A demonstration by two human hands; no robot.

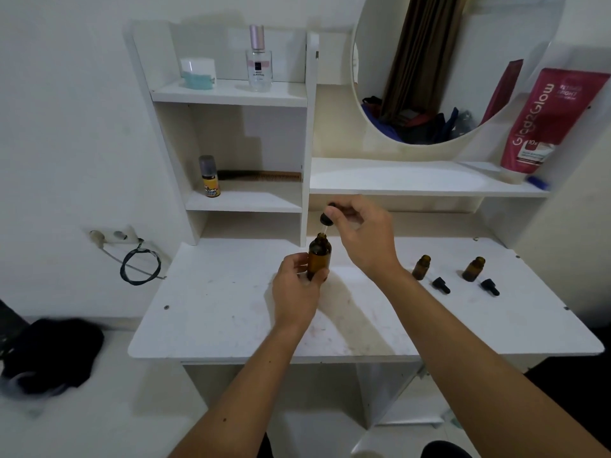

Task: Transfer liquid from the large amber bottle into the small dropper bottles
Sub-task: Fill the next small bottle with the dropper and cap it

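My left hand (295,285) grips the large amber bottle (319,255), upright near the middle of the white table (211,312). Just above its open neck my right hand (362,236) pinches a black dropper cap (327,217), whose glass tube reaches down into the bottle mouth. To the right stand two small amber dropper bottles (421,267) (473,269), both uncapped. A black dropper cap lies in front of each one (441,285) (490,287).
Shelves at the back hold a perfume bottle (259,59), a white jar (198,72), a small spray bottle (209,176) and a comb (264,176). A round mirror (439,67) and a red pouch (552,120) sit at the right. A wall socket with a cable (114,236) is at the left.
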